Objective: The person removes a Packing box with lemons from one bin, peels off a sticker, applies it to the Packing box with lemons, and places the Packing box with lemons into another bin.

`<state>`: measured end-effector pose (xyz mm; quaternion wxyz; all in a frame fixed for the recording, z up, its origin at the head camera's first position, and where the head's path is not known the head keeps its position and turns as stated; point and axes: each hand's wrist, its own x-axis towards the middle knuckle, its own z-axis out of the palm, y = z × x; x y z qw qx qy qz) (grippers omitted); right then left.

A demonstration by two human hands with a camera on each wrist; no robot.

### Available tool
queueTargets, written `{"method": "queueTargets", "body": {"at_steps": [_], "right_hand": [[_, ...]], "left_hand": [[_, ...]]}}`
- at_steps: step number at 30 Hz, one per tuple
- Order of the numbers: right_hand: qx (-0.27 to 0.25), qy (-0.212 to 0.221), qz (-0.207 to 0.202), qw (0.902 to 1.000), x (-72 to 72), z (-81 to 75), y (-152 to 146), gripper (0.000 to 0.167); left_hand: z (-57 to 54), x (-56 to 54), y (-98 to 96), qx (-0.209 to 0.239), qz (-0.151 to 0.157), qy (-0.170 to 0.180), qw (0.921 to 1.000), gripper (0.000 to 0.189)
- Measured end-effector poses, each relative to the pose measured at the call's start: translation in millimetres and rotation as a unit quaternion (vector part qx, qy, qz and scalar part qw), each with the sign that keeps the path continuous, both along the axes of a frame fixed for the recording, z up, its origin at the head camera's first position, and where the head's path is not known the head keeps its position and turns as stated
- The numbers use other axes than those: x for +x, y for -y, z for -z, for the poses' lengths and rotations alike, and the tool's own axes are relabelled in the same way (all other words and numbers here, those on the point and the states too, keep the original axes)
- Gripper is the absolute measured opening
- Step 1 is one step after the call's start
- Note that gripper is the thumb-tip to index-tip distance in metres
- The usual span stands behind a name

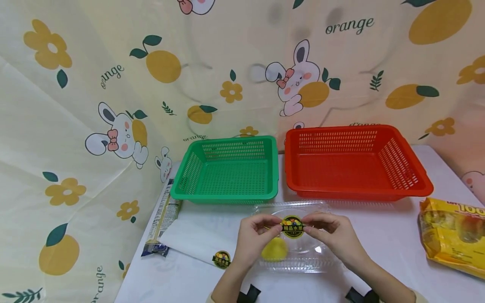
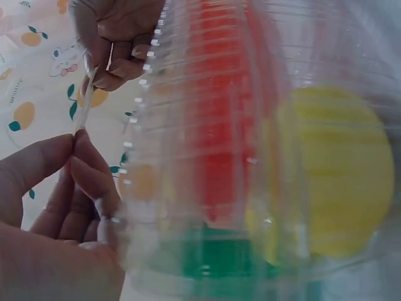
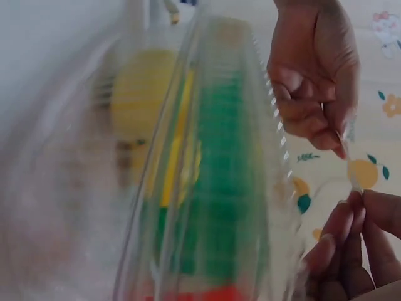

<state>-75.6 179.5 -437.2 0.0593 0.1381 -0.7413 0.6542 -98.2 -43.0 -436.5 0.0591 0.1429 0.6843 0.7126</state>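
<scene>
Both hands stretch a round black sticker (image 1: 293, 227) with a fruit picture and Chinese lettering between them. The left hand (image 1: 255, 237) pinches its left edge between thumb and fingertips, and the right hand (image 1: 335, 235) pinches the right edge. In the left wrist view the sticker (image 2: 87, 103) shows edge-on, thin and pale. Just beneath the hands sits a clear plastic clamshell box (image 1: 303, 266) with ridged edges, its lid over a round yellow item (image 1: 274, 249) in the left part. Through the plastic the yellow item (image 2: 341, 169) looks blurred.
Behind the box stand a green basket (image 1: 227, 196) and a red basket (image 1: 352, 194). On the left lie white backing paper (image 1: 197, 237) with another round sticker (image 1: 221, 259) and a long printed packet (image 1: 163, 221). A yellow food bag (image 1: 452, 235) lies at the right.
</scene>
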Motion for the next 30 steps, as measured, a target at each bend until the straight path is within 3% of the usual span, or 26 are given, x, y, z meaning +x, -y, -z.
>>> {"method": "queueTargets", "body": {"at_steps": [7,16,22,30], "right_hand": [[0.123,0.029,0.029,0.9915,-10.2,4.5,-5,0.014],[0.136,-0.041,0.031,0.9894,-22.3,13.8,-7,0.017],[0.17,-0.026,0.016,0.985,-26.6,14.5,-9,0.018],[0.197,-0.055,0.021,0.9786,-29.7,17.3,-4,0.02]], "left_hand": [[11.8,-5.5,-2.7,-0.088,-0.032,-0.033,0.9951,0.012],[22.2,-8.5,-7.7,-0.165,-0.092,-0.06,0.9802,0.008],[26.2,-12.6,-8.4,-0.168,-0.082,-0.062,0.9804,0.007],[28.9,-13.9,-11.1,-0.193,-0.093,-0.056,0.9751,0.006]]}}
